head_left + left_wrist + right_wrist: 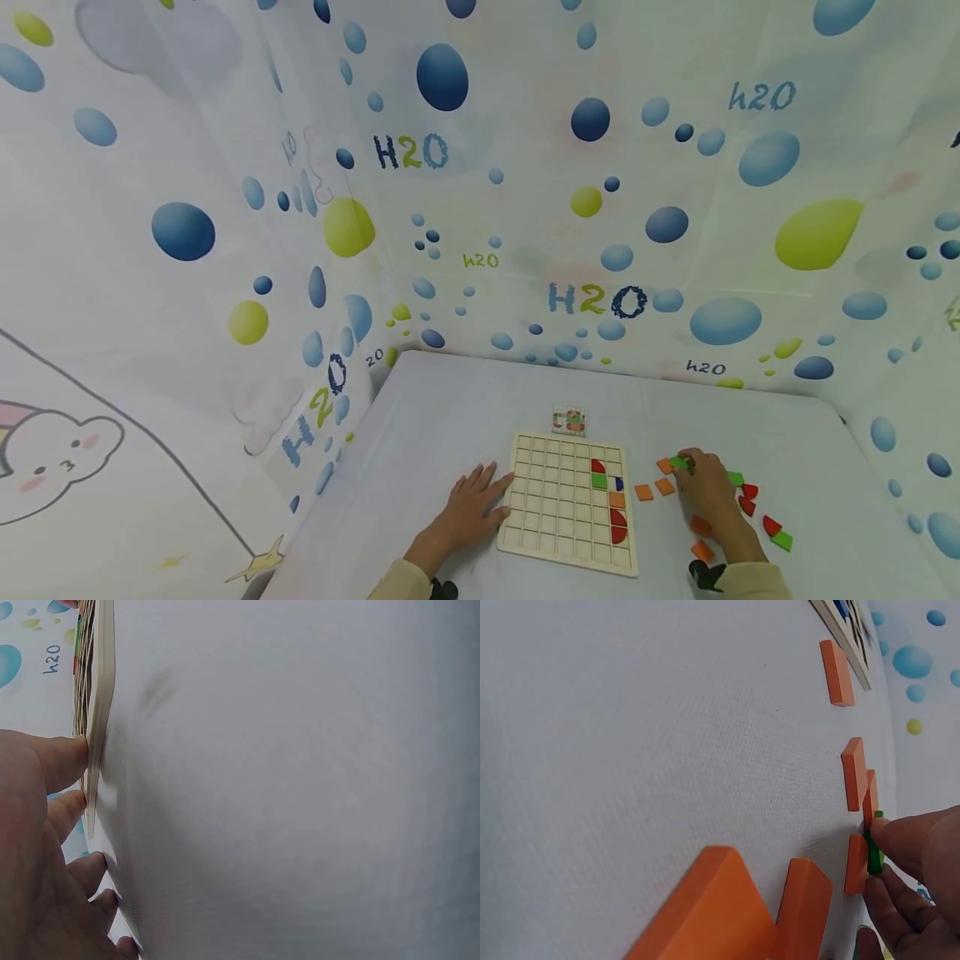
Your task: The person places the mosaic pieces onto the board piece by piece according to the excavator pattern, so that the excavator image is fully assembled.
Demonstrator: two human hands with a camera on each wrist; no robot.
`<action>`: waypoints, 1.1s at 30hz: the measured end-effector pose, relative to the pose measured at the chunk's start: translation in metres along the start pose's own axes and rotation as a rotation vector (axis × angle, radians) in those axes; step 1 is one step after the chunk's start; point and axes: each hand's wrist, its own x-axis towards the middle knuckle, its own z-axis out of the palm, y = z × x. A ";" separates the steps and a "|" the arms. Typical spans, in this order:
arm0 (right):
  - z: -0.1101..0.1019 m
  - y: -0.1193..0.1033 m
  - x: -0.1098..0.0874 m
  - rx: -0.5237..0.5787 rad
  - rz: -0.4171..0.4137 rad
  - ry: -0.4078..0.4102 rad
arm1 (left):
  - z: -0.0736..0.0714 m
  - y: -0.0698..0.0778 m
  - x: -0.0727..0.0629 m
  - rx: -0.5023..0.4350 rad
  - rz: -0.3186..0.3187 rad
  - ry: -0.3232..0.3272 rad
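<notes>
A square wooden grid board (551, 504) lies on the table with a few pieces set in its right-hand columns: red quarter-round pieces (618, 525), a green square (598, 481), an orange square (617, 500) and a partly blue piece (619, 483). My left hand (471, 507) rests at the board's left edge, fingers spread, the thumb and a fingertip touching its side (101, 697). To the right of the board, my right hand (705, 486) pinches a green square block (875, 855) between thumb and fingers, close beside orange squares (664, 486).
A small printed pattern card (569, 421) lies just beyond the board. Loose red pieces (750, 492) and green blocks (782, 541) are scattered right of my right hand, and orange squares (702, 550) lie near its wrist. Printed curtains (517, 208) surround the white table (450, 400).
</notes>
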 end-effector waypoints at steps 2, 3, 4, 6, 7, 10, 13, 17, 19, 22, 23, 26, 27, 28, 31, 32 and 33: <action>0.000 -0.002 0.000 -0.013 -0.001 0.010 | 0.000 -0.001 0.000 -0.004 0.002 0.000; 0.001 -0.004 0.000 -0.019 0.002 0.017 | 0.000 -0.001 0.000 -0.004 0.004 0.002; 0.001 -0.006 -0.001 -0.027 0.006 0.024 | 0.000 -0.001 0.000 -0.004 0.005 0.003; 0.001 -0.009 -0.001 -0.043 0.011 0.037 | 0.001 -0.001 0.000 -0.003 0.005 0.005; 0.002 -0.010 -0.001 -0.052 0.011 0.043 | 0.001 -0.001 0.000 -0.003 0.005 0.007; 0.004 -0.012 -0.002 -0.072 0.013 0.064 | 0.001 -0.001 -0.001 -0.006 0.002 0.008; 0.007 -0.013 -0.001 -0.081 0.011 0.084 | 0.000 0.000 -0.001 -0.006 -0.005 0.009; 0.008 -0.015 0.001 -0.075 -0.003 0.087 | 0.000 0.001 0.000 0.001 -0.011 0.009; 0.010 -0.015 0.001 -0.064 -0.018 0.075 | 0.000 0.001 0.000 0.000 -0.009 0.009; 0.013 -0.019 -0.001 -0.029 -0.033 0.052 | 0.000 0.001 0.000 -0.002 -0.004 0.007; 0.015 -0.021 -0.002 -0.021 -0.041 0.048 | 0.000 0.001 0.000 -0.005 -0.003 0.006; 0.023 -0.029 -0.006 -0.009 -0.075 0.052 | 0.000 0.000 0.000 -0.004 -0.004 0.001; 0.026 -0.031 -0.008 -0.013 -0.091 0.058 | 0.000 0.000 0.000 -0.005 -0.004 0.001; 0.029 -0.034 -0.010 -0.017 -0.105 0.063 | 0.000 0.000 0.000 -0.005 -0.004 0.002; 0.039 -0.042 -0.017 -0.025 -0.140 0.072 | 0.000 0.000 0.000 -0.002 -0.002 0.004; 0.041 -0.045 -0.019 -0.027 -0.149 0.071 | 0.000 0.000 0.001 0.000 -0.001 0.005; 0.044 -0.048 -0.022 -0.024 -0.157 0.069 | 0.000 0.000 0.001 0.000 0.001 0.005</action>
